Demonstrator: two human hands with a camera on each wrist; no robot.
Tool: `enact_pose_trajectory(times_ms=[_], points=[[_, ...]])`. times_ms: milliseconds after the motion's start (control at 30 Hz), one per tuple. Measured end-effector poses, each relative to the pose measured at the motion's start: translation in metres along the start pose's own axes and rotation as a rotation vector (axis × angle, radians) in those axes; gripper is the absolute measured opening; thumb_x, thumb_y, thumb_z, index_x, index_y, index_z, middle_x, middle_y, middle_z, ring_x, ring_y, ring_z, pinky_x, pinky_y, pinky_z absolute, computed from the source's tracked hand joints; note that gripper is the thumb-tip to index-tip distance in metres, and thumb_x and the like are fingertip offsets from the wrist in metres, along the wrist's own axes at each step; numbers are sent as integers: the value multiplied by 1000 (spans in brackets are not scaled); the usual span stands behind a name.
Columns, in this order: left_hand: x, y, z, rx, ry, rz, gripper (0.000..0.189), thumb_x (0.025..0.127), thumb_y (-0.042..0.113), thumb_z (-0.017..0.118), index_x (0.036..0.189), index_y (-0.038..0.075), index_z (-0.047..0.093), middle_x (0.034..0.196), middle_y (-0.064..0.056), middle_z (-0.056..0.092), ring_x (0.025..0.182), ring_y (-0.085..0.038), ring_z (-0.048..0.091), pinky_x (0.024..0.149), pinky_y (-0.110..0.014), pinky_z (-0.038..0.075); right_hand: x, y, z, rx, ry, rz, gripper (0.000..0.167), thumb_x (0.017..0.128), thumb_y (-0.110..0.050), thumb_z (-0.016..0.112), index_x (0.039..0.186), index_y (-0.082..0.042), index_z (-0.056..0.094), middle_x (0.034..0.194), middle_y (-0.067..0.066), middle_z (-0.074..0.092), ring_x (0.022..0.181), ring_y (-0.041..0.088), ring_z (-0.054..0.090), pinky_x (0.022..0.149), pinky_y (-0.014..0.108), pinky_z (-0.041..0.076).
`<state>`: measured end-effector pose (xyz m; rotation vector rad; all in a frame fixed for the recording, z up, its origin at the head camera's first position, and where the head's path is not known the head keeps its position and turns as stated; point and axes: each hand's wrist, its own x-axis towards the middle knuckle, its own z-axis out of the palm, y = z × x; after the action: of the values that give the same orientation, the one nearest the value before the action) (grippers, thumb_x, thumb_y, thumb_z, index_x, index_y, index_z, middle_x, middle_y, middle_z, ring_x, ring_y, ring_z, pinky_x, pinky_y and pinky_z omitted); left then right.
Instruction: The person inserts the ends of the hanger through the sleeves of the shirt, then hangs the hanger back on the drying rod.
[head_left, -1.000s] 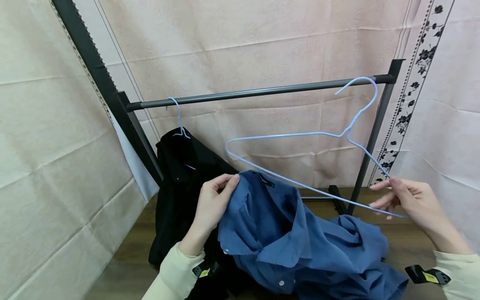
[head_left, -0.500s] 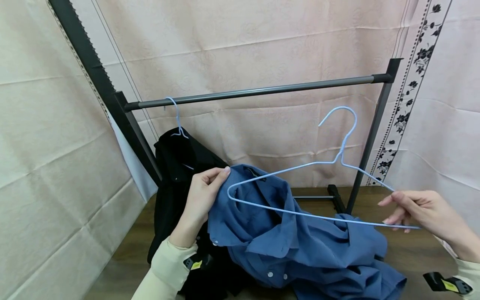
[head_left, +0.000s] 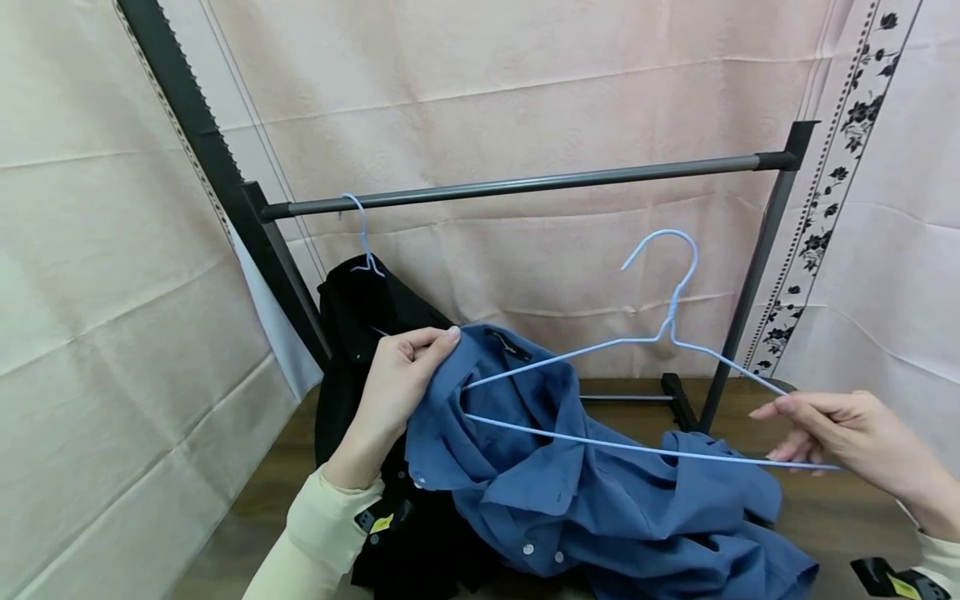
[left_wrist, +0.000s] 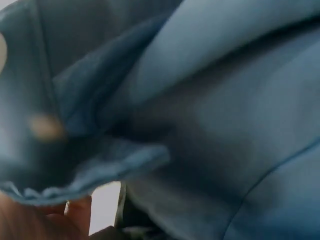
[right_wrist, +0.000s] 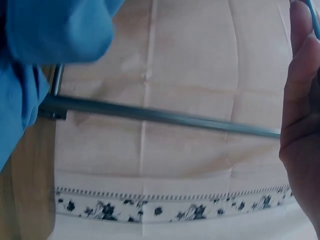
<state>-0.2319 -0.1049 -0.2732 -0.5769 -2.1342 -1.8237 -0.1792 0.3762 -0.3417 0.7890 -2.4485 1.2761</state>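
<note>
My left hand [head_left: 401,379] pinches the collar edge of a blue button-up shirt [head_left: 637,492], holding its neck opening up. A light-blue wire hanger [head_left: 671,300] is gripped at its right end by my right hand [head_left: 840,433]. The hanger's left end reaches into the shirt's neck and is hidden behind the cloth at the left side; its hook points up. In the left wrist view blurred blue cloth [left_wrist: 240,110] fills most of the picture, with part of the left hand [left_wrist: 45,220] at the lower left. The right wrist view shows the right hand at its right edge.
A dark metal clothes rack [head_left: 525,185] stands behind, its bar running across. On its left end hangs a black garment [head_left: 345,333] on another light-blue hanger [head_left: 364,233]. Pale curtains [head_left: 510,100] surround the rack. Below is a brown wooden surface [head_left: 247,517].
My right hand has lowered the hanger and moved it left, its hook dropping below the rack bar. The hanger's left end has gone into the shirt's neck. My left hand has shifted slightly left with the collar.
</note>
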Motion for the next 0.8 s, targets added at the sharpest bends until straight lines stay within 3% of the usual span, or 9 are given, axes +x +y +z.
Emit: enact_pose_trajectory(times_ms=[133, 267, 367, 567, 700, 800], points=[[-9, 10, 6, 109, 17, 80, 28, 99, 34, 67, 101, 9, 79, 57, -1, 61, 50, -12, 57, 44, -23, 42, 12, -12, 16, -21, 13, -53, 35, 105, 8, 42, 107, -7, 74, 66, -3, 72, 52, 11, 65, 42, 26, 47], [-17, 17, 19, 213, 66, 187, 27, 100, 38, 65, 97, 14, 79, 58, 5, 65, 50, -12, 59, 45, -25, 43, 15, -21, 35, -64, 66, -65, 32, 104, 7, 47, 104, -9, 75, 62, -8, 69, 51, 8, 62, 45, 23, 48], [-24, 21, 33, 220, 86, 255, 29, 101, 37, 63, 96, 13, 78, 57, 8, 65, 49, -10, 59, 44, -25, 44, 12, -25, 49, -87, 121, -57, 32, 103, 6, 50, 103, -12, 76, 59, -11, 65, 48, 6, 58, 44, 22, 45], [-33, 23, 59, 124, 135, 335, 28, 103, 33, 61, 98, 10, 77, 50, 7, 54, 41, -7, 48, 38, -25, 35, 10, -30, 73, -123, 244, -95, 31, 100, 9, 53, 101, -13, 76, 55, -15, 60, 45, 1, 51, 41, 19, 39], [-39, 23, 74, 14, 126, 336, 25, 103, 29, 61, 100, 8, 75, 47, 5, 44, 37, -7, 38, 35, -26, 28, 15, -36, 87, -147, 286, -151, 33, 98, 11, 56, 101, -15, 76, 55, -18, 59, 46, -2, 51, 42, 17, 38], [-42, 25, 86, -90, 118, 302, 23, 103, 26, 61, 103, 7, 73, 47, 3, 39, 37, -7, 34, 35, -26, 25, 20, -39, 97, -144, 300, -185, 33, 97, 11, 56, 100, -15, 76, 55, -19, 60, 47, -3, 53, 43, 17, 39]])
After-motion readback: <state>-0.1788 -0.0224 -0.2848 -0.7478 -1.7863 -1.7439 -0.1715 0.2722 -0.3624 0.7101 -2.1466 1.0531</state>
